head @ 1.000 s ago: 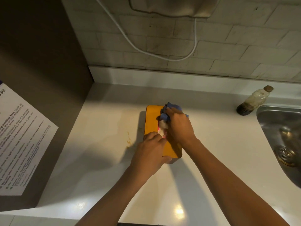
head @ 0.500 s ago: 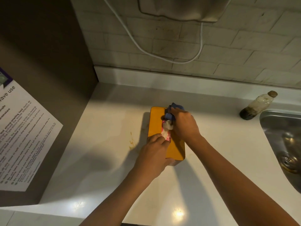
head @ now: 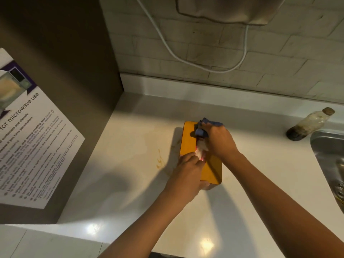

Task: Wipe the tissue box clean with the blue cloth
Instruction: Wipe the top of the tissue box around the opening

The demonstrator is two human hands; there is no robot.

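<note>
Head view shows one tissue box (head: 189,140) lying flat on the white counter (head: 130,146), near the middle, with its long side going away from the person. The box top is orange-yellow with rounded corners, and a white tissue (head: 202,147) sticks up from the middle of it, a little pink at the base. There is one blue cloth (head: 202,131), crumpled, at the far end of the box top. The right hand (head: 219,141) grips this cloth with curled fingers and presses it on the box. The left hand (head: 188,176) holds the near end of the box, fingers curled on the top and thumb at the near edge. One bottle (head: 310,124) with a dark bottom lies tilted beside one steel sink (head: 323,144) at the right. One printed notice (head: 29,138) is on the brown wall at the left
</note>
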